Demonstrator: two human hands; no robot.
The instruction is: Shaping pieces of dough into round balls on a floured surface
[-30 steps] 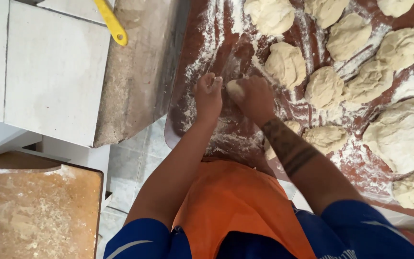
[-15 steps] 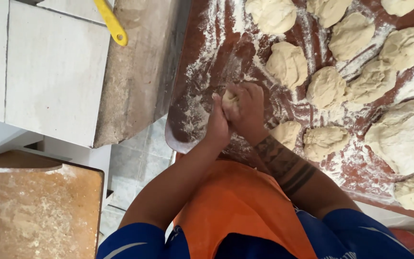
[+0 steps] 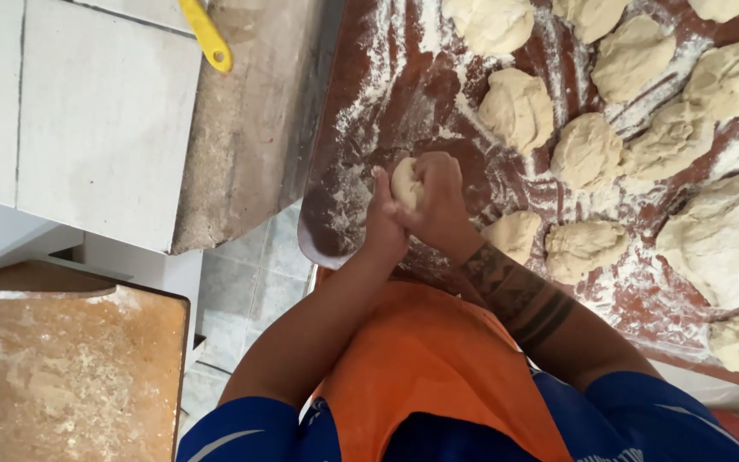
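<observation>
Dough ball (image 3: 404, 181) pressed between two hands above the table (image 3: 404, 85).

The dough ball is small, pale cream, smooth and rounded, dusted with flour. It sits upright between the palms: the left hand (image 3: 384, 224) lies flat against its left side with fingers stretched, and the right hand (image 3: 440, 198) curls over its right side and top, hiding much of it. Only its left face and upper edge show. It is held over the near left part of the table, just above a bare, floured brown patch; whether it touches the table cannot be told.
</observation>
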